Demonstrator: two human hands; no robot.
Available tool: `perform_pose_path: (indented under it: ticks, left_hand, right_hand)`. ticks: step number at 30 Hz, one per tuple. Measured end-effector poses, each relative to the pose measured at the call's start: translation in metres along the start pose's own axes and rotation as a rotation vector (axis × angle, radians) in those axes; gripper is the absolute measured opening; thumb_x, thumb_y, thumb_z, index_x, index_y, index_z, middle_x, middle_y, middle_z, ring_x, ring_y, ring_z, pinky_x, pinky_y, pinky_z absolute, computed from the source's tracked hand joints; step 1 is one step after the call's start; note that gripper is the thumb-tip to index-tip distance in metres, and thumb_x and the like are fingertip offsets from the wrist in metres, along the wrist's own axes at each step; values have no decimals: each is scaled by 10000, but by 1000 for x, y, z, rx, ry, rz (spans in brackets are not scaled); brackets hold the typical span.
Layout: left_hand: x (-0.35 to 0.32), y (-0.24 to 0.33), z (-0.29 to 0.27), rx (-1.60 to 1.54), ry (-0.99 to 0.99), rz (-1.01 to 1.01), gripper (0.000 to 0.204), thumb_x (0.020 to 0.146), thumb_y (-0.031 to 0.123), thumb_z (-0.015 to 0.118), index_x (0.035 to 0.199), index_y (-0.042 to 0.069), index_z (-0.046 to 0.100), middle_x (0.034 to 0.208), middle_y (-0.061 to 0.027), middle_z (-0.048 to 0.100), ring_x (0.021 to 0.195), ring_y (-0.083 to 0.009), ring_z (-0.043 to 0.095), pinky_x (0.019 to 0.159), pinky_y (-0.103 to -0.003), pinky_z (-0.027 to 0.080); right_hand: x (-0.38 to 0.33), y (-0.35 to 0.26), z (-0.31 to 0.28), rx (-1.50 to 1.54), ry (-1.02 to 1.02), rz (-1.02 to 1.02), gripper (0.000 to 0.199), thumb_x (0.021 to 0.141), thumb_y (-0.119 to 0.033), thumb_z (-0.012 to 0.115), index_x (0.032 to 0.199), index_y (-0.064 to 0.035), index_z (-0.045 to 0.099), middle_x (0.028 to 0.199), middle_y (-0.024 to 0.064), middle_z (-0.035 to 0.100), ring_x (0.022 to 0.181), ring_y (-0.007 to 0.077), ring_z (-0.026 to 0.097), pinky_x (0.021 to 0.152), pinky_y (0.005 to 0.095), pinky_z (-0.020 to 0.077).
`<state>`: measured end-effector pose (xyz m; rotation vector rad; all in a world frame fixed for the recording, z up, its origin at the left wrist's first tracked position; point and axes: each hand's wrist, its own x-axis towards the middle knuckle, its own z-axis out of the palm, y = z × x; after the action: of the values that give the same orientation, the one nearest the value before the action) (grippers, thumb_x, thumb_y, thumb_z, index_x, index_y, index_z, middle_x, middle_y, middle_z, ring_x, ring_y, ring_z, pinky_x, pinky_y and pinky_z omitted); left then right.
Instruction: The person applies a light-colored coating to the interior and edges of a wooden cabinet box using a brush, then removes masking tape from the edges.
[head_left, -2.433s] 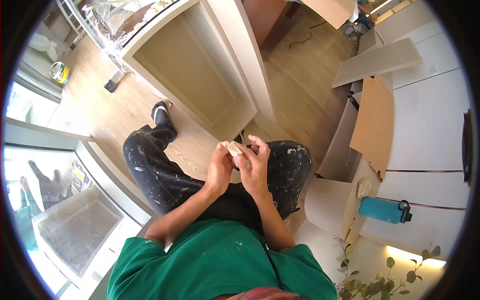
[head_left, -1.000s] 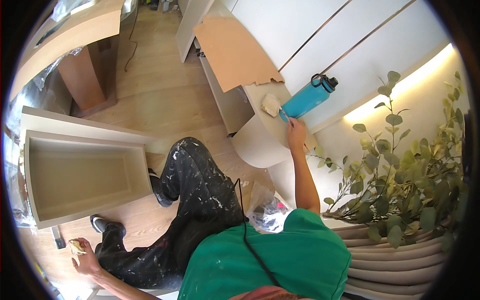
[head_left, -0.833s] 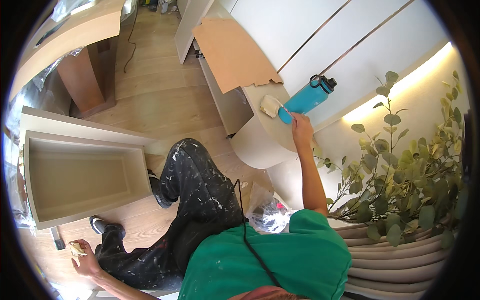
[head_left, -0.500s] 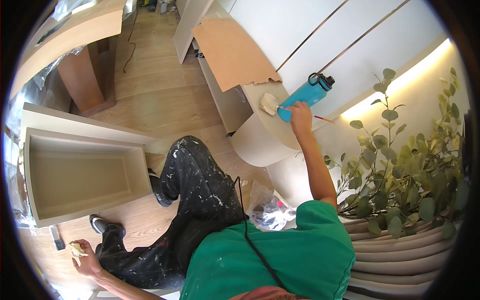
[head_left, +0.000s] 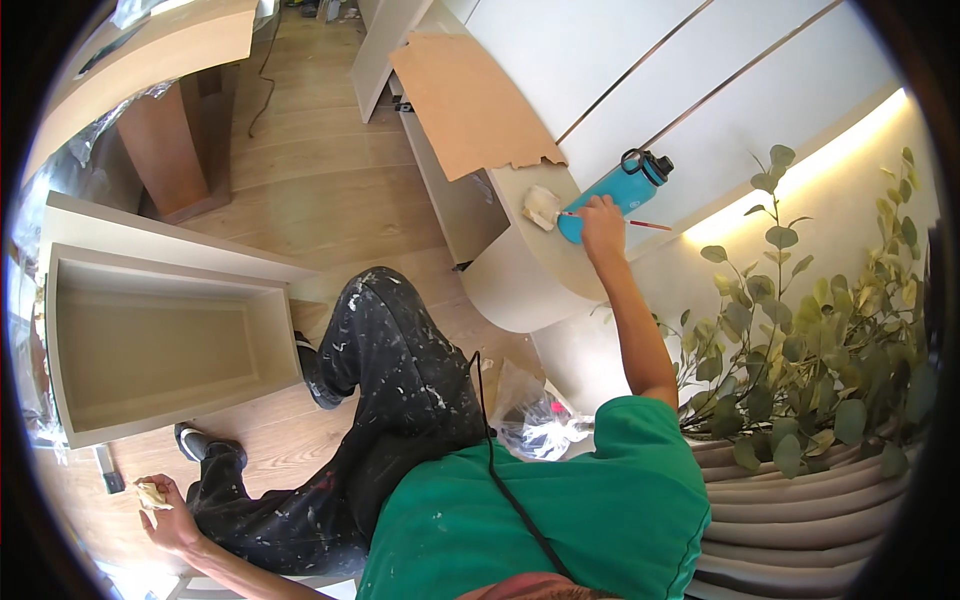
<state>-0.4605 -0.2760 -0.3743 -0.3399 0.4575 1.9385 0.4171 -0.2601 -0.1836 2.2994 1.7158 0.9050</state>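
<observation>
My right hand is closed around a thin paintbrush with a reddish handle. Its tip end points left, beside a small cream-coloured, wrapped-looking lump on the rounded cabinet end; whether they touch I cannot tell. Just behind the fingers, a teal water bottle with a black lid lies tilted along the cabinet top. Down at the lower left, my left hand grips a crumpled cream-coloured piece, cloth or paper, between thumb and fingers.
Brown cardboard covers part of the cabinet top. An open drawer box stands on the wood floor at left. Leafy branches rise at right, by a lit wall strip. Clear plastic lies near my knee.
The view has shifted very slightly. Both hands keep their holds, with the brush in nearly the same place beside the cream lump.
</observation>
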Motion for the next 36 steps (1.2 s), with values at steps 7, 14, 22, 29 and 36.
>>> perform_pose_path:
  ticks: [7,14,22,29,36]
  left_hand:
    - [6,3,-6,5,-22,-9,507,992,251,379,1345,-106,457,1277,-233,546,1200,-332,510,1086,-506,364]
    - [5,3,-5,39,2,16,515,991,256,378,1344,-110,459,1275,-234,544,1198,-333,510,1091,-504,359]
    - [6,7,-7,26,9,19,518,991,251,378,1348,-116,456,1272,-235,544,1201,-335,506,1097,-509,354]
    - [4,6,-10,13,-18,-1,498,999,238,374,1336,-119,456,1269,-244,537,1199,-342,503,1091,-515,360]
    - [-4,-2,29,116,45,259,519,991,244,413,1378,-102,418,1340,-264,494,1244,-375,474,1132,-552,339]
  right_hand:
    - [-4,9,-5,44,31,-8,199,828,-56,610,875,-127,790,949,39,656,1007,262,582,880,414,481]
    - [-14,18,-16,-8,71,-40,157,841,-114,610,840,-117,767,930,53,643,992,251,572,875,397,470]
    - [-16,17,-20,-17,103,-40,149,833,-94,610,816,-116,756,922,52,640,990,256,574,867,398,472]
    - [-24,20,-43,11,122,6,166,813,-50,648,925,-110,755,933,68,643,985,281,585,842,414,489]
    - [1,-89,-144,1098,-94,15,260,1039,-87,527,1296,-58,562,883,50,596,719,147,624,641,306,511]
